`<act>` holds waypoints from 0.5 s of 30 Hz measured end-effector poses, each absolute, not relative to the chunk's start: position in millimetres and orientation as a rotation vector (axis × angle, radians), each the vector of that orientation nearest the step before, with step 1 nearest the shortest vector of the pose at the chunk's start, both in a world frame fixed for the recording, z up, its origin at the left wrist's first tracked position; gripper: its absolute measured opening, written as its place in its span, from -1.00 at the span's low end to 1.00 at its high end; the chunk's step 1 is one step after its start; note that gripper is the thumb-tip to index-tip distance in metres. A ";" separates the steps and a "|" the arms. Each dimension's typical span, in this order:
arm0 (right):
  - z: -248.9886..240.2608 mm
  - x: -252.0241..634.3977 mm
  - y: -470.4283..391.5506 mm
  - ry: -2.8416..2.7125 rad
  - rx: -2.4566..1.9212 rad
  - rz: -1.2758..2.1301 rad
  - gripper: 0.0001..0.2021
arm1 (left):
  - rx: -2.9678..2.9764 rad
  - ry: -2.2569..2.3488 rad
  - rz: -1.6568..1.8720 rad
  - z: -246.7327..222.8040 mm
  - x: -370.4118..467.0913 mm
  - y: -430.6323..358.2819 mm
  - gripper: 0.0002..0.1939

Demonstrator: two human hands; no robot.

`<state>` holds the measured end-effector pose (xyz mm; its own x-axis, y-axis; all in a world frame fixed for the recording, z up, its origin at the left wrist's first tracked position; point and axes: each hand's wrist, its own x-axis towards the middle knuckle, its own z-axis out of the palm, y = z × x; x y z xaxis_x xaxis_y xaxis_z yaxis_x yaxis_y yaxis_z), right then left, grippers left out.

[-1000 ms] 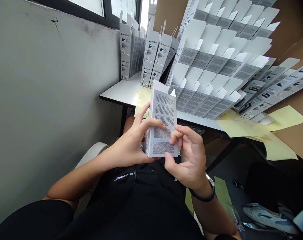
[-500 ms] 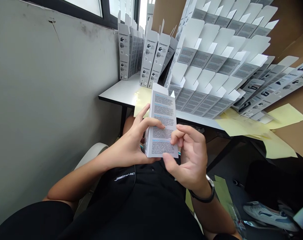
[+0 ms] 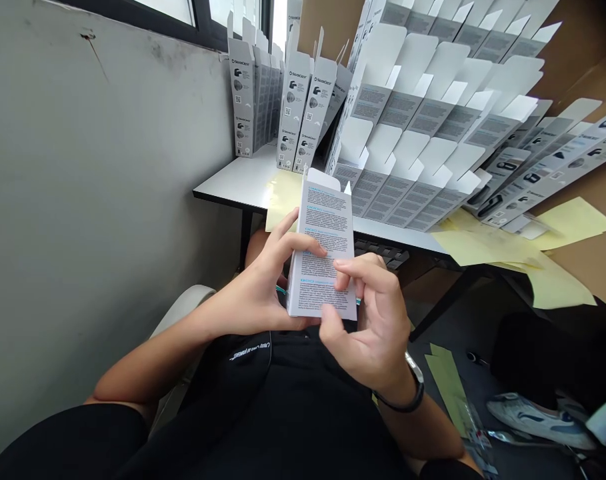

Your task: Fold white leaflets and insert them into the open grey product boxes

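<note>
The person holds a small printed carton [image 3: 325, 250] upright over the lap, just short of the white surface [image 3: 243, 180]. The left hand [image 3: 263, 287] grips its left edge, fingers curled across the text panel, while the right hand [image 3: 373, 313] pinches its lower right corner. Rows of open-flapped cartons [image 3: 423, 120] lean stacked on the surface beyond.

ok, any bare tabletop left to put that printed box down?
One bare patch: the near-left corner of the white table, bordered by the standing grey cartons, the yellow paper sheet and the table edge. Rightwards is crowded: fanned flat white cartons and more yellow sheets. Both hands hold the printed box.
</note>
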<state>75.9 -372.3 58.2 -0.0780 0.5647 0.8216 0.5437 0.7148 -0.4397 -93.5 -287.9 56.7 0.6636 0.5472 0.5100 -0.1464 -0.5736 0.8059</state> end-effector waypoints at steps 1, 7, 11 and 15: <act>58.0 76.6 -372.7 -1.711 -0.864 0.065 -0.47 | 1.973 0.307 0.971 56.6 -93.4 -287.6 -0.27; 57.7 79.6 -375.0 -1.599 -0.777 0.230 -0.59 | 1.947 0.253 0.935 54.0 -93.3 -284.8 -0.23; 56.3 80.9 -375.8 -1.636 -0.772 0.195 -0.58 | 1.919 0.204 0.924 53.0 -92.9 -283.9 -0.22; 53.5 84.6 -378.0 -1.612 -0.716 0.260 -0.64 | 1.836 0.158 0.850 54.2 -92.6 -284.5 -0.23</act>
